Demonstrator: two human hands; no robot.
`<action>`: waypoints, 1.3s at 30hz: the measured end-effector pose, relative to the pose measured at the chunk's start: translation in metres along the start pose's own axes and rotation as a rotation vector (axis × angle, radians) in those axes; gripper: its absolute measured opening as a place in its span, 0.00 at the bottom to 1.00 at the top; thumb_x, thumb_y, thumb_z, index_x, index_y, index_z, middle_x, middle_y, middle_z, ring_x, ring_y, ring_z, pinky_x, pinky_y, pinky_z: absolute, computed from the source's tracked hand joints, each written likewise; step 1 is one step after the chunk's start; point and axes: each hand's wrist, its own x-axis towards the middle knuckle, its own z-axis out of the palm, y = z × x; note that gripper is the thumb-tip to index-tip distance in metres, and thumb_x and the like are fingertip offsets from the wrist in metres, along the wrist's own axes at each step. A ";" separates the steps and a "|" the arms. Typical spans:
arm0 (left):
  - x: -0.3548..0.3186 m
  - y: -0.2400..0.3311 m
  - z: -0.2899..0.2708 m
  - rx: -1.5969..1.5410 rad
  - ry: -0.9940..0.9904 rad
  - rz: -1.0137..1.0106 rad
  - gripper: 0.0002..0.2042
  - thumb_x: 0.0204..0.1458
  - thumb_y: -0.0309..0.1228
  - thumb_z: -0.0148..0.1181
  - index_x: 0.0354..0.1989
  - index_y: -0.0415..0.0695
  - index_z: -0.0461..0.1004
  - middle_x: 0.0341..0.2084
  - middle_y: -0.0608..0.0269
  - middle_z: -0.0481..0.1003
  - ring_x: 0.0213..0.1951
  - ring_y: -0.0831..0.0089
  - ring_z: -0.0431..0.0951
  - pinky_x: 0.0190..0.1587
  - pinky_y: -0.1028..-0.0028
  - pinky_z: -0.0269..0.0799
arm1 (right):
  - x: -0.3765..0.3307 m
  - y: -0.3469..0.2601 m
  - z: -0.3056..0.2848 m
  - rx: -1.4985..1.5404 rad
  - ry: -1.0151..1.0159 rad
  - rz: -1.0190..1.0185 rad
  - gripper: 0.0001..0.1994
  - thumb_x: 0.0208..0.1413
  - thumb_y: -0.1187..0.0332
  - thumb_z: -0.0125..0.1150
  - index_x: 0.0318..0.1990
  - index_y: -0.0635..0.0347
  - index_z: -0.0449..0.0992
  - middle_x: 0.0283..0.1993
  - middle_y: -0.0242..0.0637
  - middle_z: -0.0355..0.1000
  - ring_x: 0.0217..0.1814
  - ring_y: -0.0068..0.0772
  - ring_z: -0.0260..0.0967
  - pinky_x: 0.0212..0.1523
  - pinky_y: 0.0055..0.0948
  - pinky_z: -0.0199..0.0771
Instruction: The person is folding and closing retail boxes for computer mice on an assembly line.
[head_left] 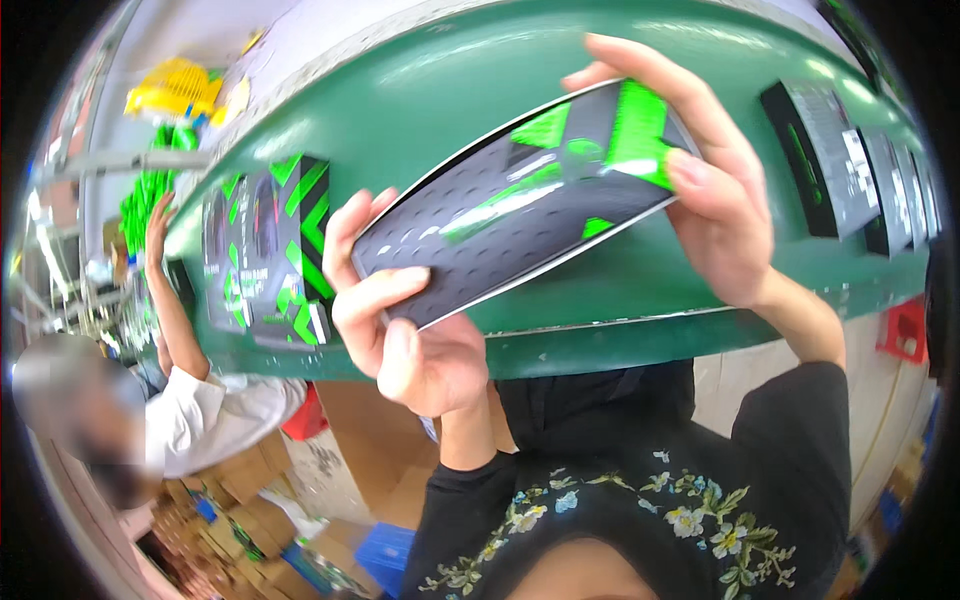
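**Flat black-and-green carton held in two hands over green conveyor**

Item 1 – flat carton [520, 200]: black w/ bright green graphics, dotted texture, white edge. Held up in centre of view, tilted, its right end higher and farther, its left end lower and nearer. Spans the gap btwn both hands; hangs above the belt, not resting on it.

Item 2 – left hand [400, 320]: at carton's lower-left end. Grasping it: fingers wrapped over the top face, thumb on the near edge, palm below. Carton runs up and to the right from this hand.

Item 3 – right hand [710, 190]: at carton's upper-right end. Grasping it: fingertips curled over the far and right edges, one finger pressing the green patch, palm to the right of the carton. Carton runs down and to the left from this hand.

Item 4 – green conveyor belt [420, 100]: curved band across the view, beneath and behind the carton.

Item 5 – boxed pack [270, 250]: black w/ green chevrons, lying on belt, left of left hand, apart from it.

Item 6 – row of dark boxes [850, 170]: on belt, far right, well apart from the carton.

Item 7 – co-worker's arm [165, 290]: white sleeve, far left, hand raised near belt's left end.

Item 8 – brown cardboard boxes [240, 490]: stacked on floor, lower left.

Item 9 – yellow basket [175, 88]: far upper left.
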 end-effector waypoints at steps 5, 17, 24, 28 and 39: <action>-0.002 -0.014 0.017 0.409 0.008 0.218 0.26 0.47 0.48 0.67 0.40 0.45 0.61 0.57 0.36 0.59 0.55 0.48 0.68 0.55 0.52 0.72 | 0.000 0.026 -0.003 -0.074 -0.044 -0.166 0.41 0.56 0.64 0.62 0.71 0.70 0.45 0.61 0.43 0.61 0.65 0.32 0.57 0.66 0.30 0.52; 0.005 0.004 0.017 0.492 -0.301 0.077 0.17 0.54 0.32 0.58 0.49 0.35 0.70 0.46 0.42 0.67 0.46 0.54 0.69 0.51 0.65 0.66 | 0.010 -0.006 -0.048 -0.636 -0.047 -0.190 0.34 0.65 0.49 0.43 0.64 0.73 0.60 0.67 0.49 0.59 0.69 0.39 0.56 0.69 0.36 0.49; 0.019 0.007 -0.124 1.295 -0.057 0.062 0.20 0.55 0.34 0.56 0.53 0.38 0.71 0.51 0.46 0.71 0.55 0.50 0.69 0.59 0.59 0.62 | 0.053 0.001 -0.191 -0.782 0.044 0.262 0.23 0.65 0.56 0.50 0.61 0.61 0.69 0.64 0.37 0.66 0.69 0.27 0.56 0.69 0.27 0.47; 0.005 0.006 -0.206 1.649 -0.064 -0.144 0.25 0.57 0.40 0.56 0.61 0.41 0.66 0.65 0.45 0.59 0.67 0.48 0.54 0.66 0.51 0.47 | 0.056 -0.005 -0.268 -1.097 0.209 0.111 0.24 0.66 0.58 0.49 0.63 0.64 0.67 0.62 0.41 0.67 0.67 0.33 0.61 0.67 0.32 0.54; -0.042 0.031 -0.105 1.268 -0.224 -0.208 0.20 0.51 0.32 0.60 0.55 0.47 0.74 0.62 0.50 0.64 0.65 0.50 0.61 0.67 0.53 0.48 | 0.022 0.024 0.047 -0.892 -0.611 0.021 0.22 0.59 0.72 0.54 0.61 0.64 0.63 0.64 0.50 0.61 0.67 0.52 0.58 0.66 0.39 0.56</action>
